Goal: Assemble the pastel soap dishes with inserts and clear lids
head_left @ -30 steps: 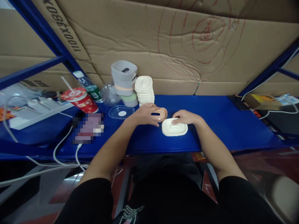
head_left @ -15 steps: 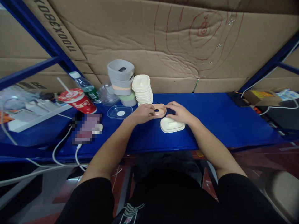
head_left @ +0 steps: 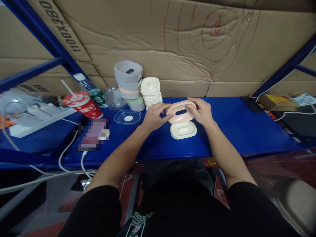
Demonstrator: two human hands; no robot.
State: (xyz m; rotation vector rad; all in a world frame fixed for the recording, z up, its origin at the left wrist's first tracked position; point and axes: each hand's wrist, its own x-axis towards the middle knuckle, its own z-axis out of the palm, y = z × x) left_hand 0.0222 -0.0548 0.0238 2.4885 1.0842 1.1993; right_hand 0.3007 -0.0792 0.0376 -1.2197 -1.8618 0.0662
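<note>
Both hands grip the peach lid [head_left: 181, 119], which is tilted so that its glossy, slotted face turns towards the person, at the far edge of the cream lid [head_left: 183, 130]; the left hand [head_left: 155, 116] pinches one end, with the thumb at the near rim; the right hand [head_left: 202, 113] has its thumb pressed on the face near the other end and its fingers round the far rim; whether the peach lid touches the cream lid cannot be told; the cream lid lies flat on the blue worktop [head_left: 232, 130], its raised middle upward; beyond the cream lid and to its left stands a stack of cream lids [head_left: 150, 86], with grey tubs [head_left: 128, 77] farther left of it; a clear lid [head_left: 120, 117] lies left of the cream lid, and a red cup [head_left: 86, 107] well left; the smooth face could slip under the right thumb if that press eased, dropping the peach lid onto the cream lid; a low swing could nudge the cream lid aside, since no hand steadies it; a backward sweep of the left knuckles could topple the stack, which rises close by.
</note>
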